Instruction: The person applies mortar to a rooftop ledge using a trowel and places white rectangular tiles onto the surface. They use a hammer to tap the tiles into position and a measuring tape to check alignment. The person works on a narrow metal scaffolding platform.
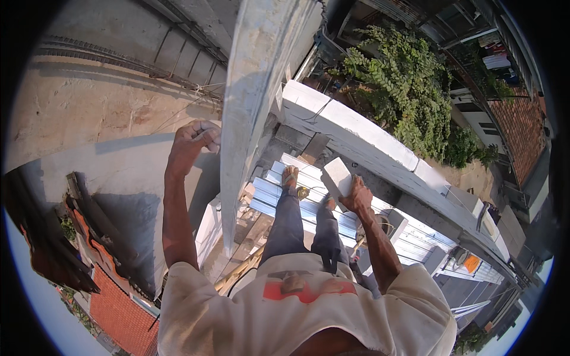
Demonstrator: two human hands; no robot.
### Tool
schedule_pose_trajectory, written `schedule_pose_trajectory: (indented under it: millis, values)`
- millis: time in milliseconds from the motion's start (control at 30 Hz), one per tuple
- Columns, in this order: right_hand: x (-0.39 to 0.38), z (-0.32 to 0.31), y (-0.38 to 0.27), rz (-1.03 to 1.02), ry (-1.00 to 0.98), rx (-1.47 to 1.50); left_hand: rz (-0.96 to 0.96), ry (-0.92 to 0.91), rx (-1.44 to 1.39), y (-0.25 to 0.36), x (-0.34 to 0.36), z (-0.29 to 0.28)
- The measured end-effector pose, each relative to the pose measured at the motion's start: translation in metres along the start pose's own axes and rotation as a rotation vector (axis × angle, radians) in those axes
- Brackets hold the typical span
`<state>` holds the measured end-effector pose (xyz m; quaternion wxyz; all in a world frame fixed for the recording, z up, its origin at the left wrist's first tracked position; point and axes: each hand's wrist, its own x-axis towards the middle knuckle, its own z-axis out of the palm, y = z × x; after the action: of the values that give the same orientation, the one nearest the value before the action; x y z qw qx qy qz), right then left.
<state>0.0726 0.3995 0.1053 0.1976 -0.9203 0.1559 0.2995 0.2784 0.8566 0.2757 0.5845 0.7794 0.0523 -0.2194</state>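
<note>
My right hand [358, 194] is closed on the near edge of a pale rectangular block [337, 178], held out in front of my right leg. The block looks flat-faced and light grey-white. My left hand [199, 135] is raised to the left, fingers curled in, beside the left face of a tall grey concrete column [255, 77]. Whether those fingers grip anything is hidden. Below, my feet in sandals stand on ribbed metal sheets [279, 184]. A small yellow and black round item [303, 193] lies between them.
A low wall of white blocks [368, 130] runs along the right, with a leafy tree [404, 89] beyond it. Wooden boards [255, 228] and bamboo poles [240, 267] lie left of my legs. Tiled roofs [122, 308] lie far below at left. An orange item [471, 263] rests at right.
</note>
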Motion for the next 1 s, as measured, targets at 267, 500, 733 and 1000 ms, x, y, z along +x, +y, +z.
schedule_pose_trajectory:
  millis: [267,500,733,1000]
  values:
    - [0.03,0.107,0.109,0.273,-0.049,0.283,0.413,0.185,-0.634,0.059,-0.189,0.037]
    - [0.02,0.191,0.231,0.546,0.028,0.452,-0.246,-0.625,-0.649,0.043,-0.198,0.205]
    - [0.03,0.293,0.342,0.676,0.055,0.447,-0.577,-0.696,0.876,-0.211,-0.203,0.345]
    - [0.042,0.38,0.406,0.788,0.165,0.625,-0.438,-0.839,1.498,-0.292,-0.215,0.4]
